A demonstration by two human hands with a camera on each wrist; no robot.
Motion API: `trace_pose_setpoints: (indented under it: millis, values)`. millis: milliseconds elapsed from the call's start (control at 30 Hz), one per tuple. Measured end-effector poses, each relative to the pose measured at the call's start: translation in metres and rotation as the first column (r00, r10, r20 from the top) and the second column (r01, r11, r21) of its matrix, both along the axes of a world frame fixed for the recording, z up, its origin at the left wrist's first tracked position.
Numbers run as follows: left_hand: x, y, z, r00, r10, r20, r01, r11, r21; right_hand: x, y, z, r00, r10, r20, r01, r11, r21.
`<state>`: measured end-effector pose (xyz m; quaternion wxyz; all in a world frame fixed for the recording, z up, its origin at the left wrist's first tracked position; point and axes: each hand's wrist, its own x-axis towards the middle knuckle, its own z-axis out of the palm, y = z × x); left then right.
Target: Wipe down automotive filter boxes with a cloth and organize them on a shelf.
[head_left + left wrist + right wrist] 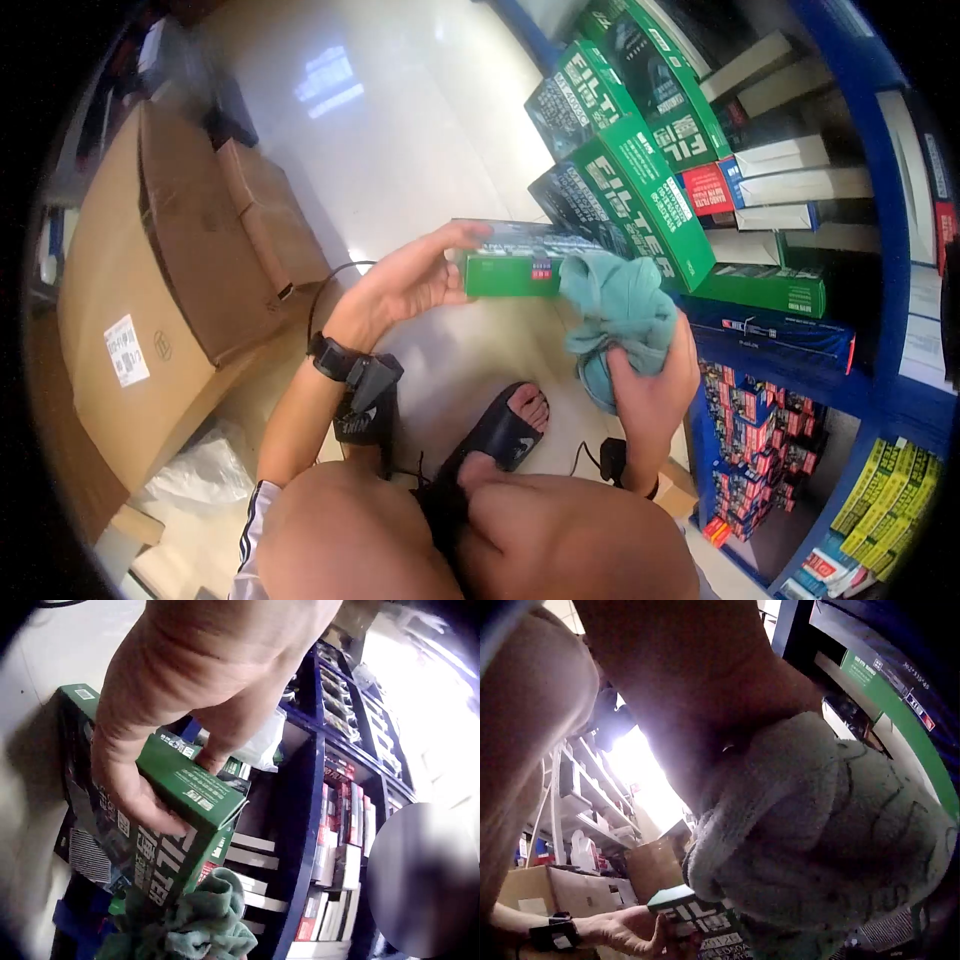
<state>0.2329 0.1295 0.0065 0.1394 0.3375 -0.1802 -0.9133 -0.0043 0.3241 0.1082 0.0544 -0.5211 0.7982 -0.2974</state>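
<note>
My left hand [412, 274] grips one end of a green and black filter box [508, 276], held above the floor in the head view. In the left wrist view, thumb and fingers straddle the box's narrow green side [191, 784]. My right hand [662, 388] holds a bunched teal cloth [622, 312], thumb over its near side. The cloth overlaps the box's right end in the head view. In the right wrist view the cloth [817, 832] fills much of the picture and hides most of the fingers.
Blue shelving [870, 350] on the right holds several filter boxes; large green ones [640, 200] jut out toward me. On the left stands an open cardboard carton [165, 270], with a clear plastic bag [205, 470] near it. My sandalled foot [510, 425] is on the pale floor below.
</note>
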Motion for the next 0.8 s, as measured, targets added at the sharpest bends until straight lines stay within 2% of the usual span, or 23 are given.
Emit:
trace_pose_setpoints:
  millis: [67,133,167,200,233,267,300,333,367,400,433,500,533,600,633,700,733,800]
  values:
    - [0.000,-0.008,-0.008,0.999,-0.044,0.009,0.044,0.999,-0.021,0.009,-0.001,-0.005,0.997,-0.074,0.009,0.074,0.996,0.057]
    - [-0.001,-0.015,0.014,0.985,-0.008,0.172,0.044,0.978,-0.205,0.008,-0.010,-0.018,0.994,-0.090,-0.064,0.089,0.996,-0.030]
    - [-0.002,-0.021,0.022,0.923,-0.022,0.383,0.184,0.902,-0.392,0.015,-0.022,-0.018,0.993,-0.114,-0.015,0.114,0.993,0.002]
    - [0.000,-0.021,0.019,0.923,-0.023,0.384,0.184,0.902,-0.390,0.016,-0.031,-0.017,0.993,-0.115,-0.015,0.115,0.993,0.003]
    - [0.002,-0.023,0.011,0.850,0.055,0.525,0.311,0.751,-0.582,0.017,-0.037,-0.017,0.991,-0.116,-0.070,0.116,0.993,0.005]
    - [0.004,-0.027,0.005,0.767,0.164,0.620,0.453,0.546,-0.705,0.022,-0.040,-0.016,0.984,-0.125,-0.129,0.127,0.992,0.009]
    - [0.005,-0.029,0.014,0.752,0.100,0.652,0.447,0.649,-0.616,0.022,-0.039,-0.017,0.983,-0.117,-0.140,0.121,0.992,0.020]
    - [0.004,-0.028,0.012,0.755,0.093,0.649,0.450,0.646,-0.617,0.022,-0.041,-0.017,0.982,-0.126,-0.144,0.130,0.991,0.020]
    - [0.004,-0.028,0.006,0.837,0.289,0.465,0.320,0.432,-0.843,0.023,-0.045,-0.015,0.975,-0.122,-0.186,0.127,0.992,0.016]
    - [0.003,-0.024,0.005,0.870,0.437,0.229,0.174,0.162,-0.971,0.021,-0.050,-0.015,0.972,-0.103,-0.213,0.108,0.994,0.011]
    - [0.000,-0.023,0.007,0.874,0.432,0.222,0.167,0.162,-0.973,0.022,-0.055,-0.013,0.969,-0.108,-0.221,0.114,0.993,0.011]
    - [-0.005,-0.022,0.012,0.930,0.365,-0.041,-0.093,0.127,-0.988,0.030,-0.065,-0.009,0.965,-0.140,-0.221,0.118,0.987,-0.107]
    - [-0.006,-0.023,0.008,0.932,0.360,-0.049,-0.102,0.129,-0.986,0.033,-0.065,-0.008,0.962,-0.144,-0.231,0.122,0.987,-0.107]
    - [-0.004,-0.027,0.000,0.931,0.358,0.064,0.050,0.047,-0.998,0.040,-0.067,-0.009,0.968,-0.180,-0.176,0.164,0.981,-0.106]
    - [-0.003,-0.027,0.001,0.933,0.355,0.061,0.048,0.046,-0.998,0.039,-0.068,-0.010,0.967,-0.184,-0.177,0.167,0.980,-0.108]
    - [-0.001,-0.024,0.009,0.926,0.366,0.095,0.095,0.016,-0.995,0.037,-0.069,-0.011,0.943,-0.014,-0.331,-0.003,0.999,-0.050]
    - [-0.002,-0.021,0.010,0.929,0.358,0.095,0.096,0.017,-0.995,0.037,-0.069,-0.012,0.943,-0.021,-0.331,0.005,0.999,-0.048]
    - [-0.005,-0.019,0.010,0.928,0.359,0.097,0.104,-0.002,-0.995,0.036,-0.070,-0.015,0.918,-0.019,-0.396,0.051,0.996,0.069]
